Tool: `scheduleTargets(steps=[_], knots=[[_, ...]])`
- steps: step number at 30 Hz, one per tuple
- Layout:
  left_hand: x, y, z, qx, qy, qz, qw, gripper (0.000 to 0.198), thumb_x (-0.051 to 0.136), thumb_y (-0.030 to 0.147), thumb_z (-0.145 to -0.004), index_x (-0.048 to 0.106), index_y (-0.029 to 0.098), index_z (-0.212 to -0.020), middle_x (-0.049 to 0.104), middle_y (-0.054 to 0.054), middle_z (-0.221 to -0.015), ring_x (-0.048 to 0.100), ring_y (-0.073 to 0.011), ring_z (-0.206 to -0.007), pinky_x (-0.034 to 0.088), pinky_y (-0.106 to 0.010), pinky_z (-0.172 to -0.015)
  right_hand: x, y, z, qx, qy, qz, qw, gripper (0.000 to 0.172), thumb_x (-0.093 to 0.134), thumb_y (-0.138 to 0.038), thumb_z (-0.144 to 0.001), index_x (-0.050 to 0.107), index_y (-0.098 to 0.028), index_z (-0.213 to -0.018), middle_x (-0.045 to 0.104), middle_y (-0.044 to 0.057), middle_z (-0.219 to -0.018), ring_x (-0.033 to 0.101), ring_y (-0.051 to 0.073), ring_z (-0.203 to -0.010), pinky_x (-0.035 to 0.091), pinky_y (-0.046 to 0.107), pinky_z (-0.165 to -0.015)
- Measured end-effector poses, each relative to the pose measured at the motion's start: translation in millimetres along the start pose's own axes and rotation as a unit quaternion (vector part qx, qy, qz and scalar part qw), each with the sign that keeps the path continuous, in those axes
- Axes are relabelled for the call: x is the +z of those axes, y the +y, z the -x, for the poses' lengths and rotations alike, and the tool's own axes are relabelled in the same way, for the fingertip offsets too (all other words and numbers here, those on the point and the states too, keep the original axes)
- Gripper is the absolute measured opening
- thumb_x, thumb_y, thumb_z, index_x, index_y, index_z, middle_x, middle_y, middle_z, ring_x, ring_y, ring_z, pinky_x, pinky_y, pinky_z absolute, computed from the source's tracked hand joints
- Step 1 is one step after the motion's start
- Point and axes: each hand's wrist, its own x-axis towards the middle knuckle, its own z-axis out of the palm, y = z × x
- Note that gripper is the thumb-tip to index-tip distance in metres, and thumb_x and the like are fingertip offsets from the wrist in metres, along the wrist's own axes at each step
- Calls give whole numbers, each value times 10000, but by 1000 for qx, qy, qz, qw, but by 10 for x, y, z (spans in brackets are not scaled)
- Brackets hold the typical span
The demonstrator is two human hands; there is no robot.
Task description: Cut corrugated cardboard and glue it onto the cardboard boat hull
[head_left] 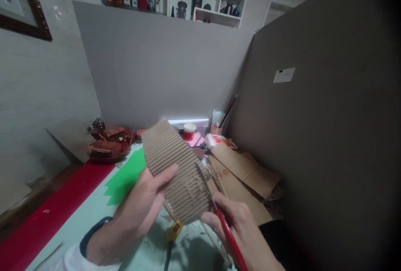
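My left hand (138, 212) grips a strip of brown corrugated cardboard (175, 166), thumb pressed on its ribbed face, and holds it up over the desk. My right hand (241, 229) is closed round red-handled scissors (227, 233). The blades reach up to the cardboard's right edge, where the cardboard hides most of them. A dark band sits on my left wrist.
A yellow glue gun (173, 231) lies on the pale desk mat (94, 212) below the cardboard. Green paper (125, 177), a red strip (53, 216), a wooden model boat (108, 143), a red cup (189, 131), flat cardboard pieces (244, 175) and grey partition walls (313, 137) surround the work spot.
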Motion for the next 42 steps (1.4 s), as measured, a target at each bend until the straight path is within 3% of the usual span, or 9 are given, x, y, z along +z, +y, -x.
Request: scheduleTargets(steps=[6, 9, 17, 20, 25, 28, 31, 36, 42], knots=[[38, -35, 26, -1, -86, -21, 996, 602, 710, 126, -808, 525, 247, -1368, 722, -59, -1175, 638, -240, -1133, 548, -310, -889, -115, -112, -11, 10, -43, -21, 999, 350, 628, -506, -839, 468, -205, -761, 502, -32, -715, 419, 128, -633, 334, 219, -553], [47, -53, 44, 1, -105, -24, 994, 574, 701, 131, -817, 543, 246, -1357, 720, -62, -1181, 626, -249, -1155, 542, -323, -906, -154, -138, -11, 3, -36, -18, 999, 354, 623, -518, -838, 481, -206, -748, 543, -16, -737, 440, 139, -641, 357, 228, -564], [5, -100, 91, -38, -94, -2, 995, 642, 687, 122, -827, 461, 253, -1413, 710, -67, -1197, 631, -240, -1146, 530, -327, -930, -140, -74, 29, -13, 2, 2, 1000, 377, 557, -487, -893, 490, -188, -674, 407, -46, -599, 333, 103, -546, 273, 232, -502], [-5, -92, 83, -49, -58, 0, 997, 683, 697, 141, -821, 414, 269, -1429, 705, -75, -1200, 647, -250, -1117, 544, -355, -910, -124, -59, 55, -17, 1, 3, 1000, 386, 533, -462, -916, 469, -188, -652, 385, -51, -587, 312, 95, -533, 257, 231, -492], [8, -30, 27, -9, -9, -21, 1000, 520, 696, 169, -826, 516, 249, -1307, 702, -70, -1193, 651, -255, -1107, 548, -360, -890, -97, -73, 52, 11, -11, -11, 1000, 368, 655, -446, -842, 476, -185, -655, 376, -60, -599, 313, 98, -570, 251, 229, -512], [10, -40, 32, -17, -12, -56, 998, 365, 702, 196, -827, 589, 207, -1174, 721, -72, -1143, 668, -258, -1067, 544, -361, -880, -97, -96, 42, 33, -16, -17, 999, 336, 712, -454, -798, 517, -188, -731, 425, -59, -639, 343, 107, -594, 273, 223, -524], [26, -94, 74, -4, -46, -65, 997, 391, 714, 195, -816, 599, 209, -1190, 734, -50, -1123, 673, -242, -1052, 530, -340, -891, -97, -109, 34, 23, -26, -27, 999, 311, 692, -462, -814, 536, -193, -806, 465, -50, -697, 375, 117, -620, 304, 220, -539], [86, -151, 145, -24, -52, -29, 998, 544, 711, 164, -808, 530, 216, -1319, 762, -34, -1046, 679, -238, -1048, 543, -320, -859, -51, -105, 34, 9, 6, -27, 1000, 360, 652, -472, -831, 485, -187, -687, 411, -50, -632, 336, 109, -586, 274, 228, -521], [50, -112, 109, -54, -26, -27, 998, 475, 708, 195, -821, 551, 189, -1269, 740, -84, -1104, 673, -266, -1064, 535, -374, -897, -1, -83, 78, 6, 17, -25, 1000, 388, 553, -432, -891, 406, -199, -618, 339, -58, -570, 276, 93, -535, 233, 235, -488]])
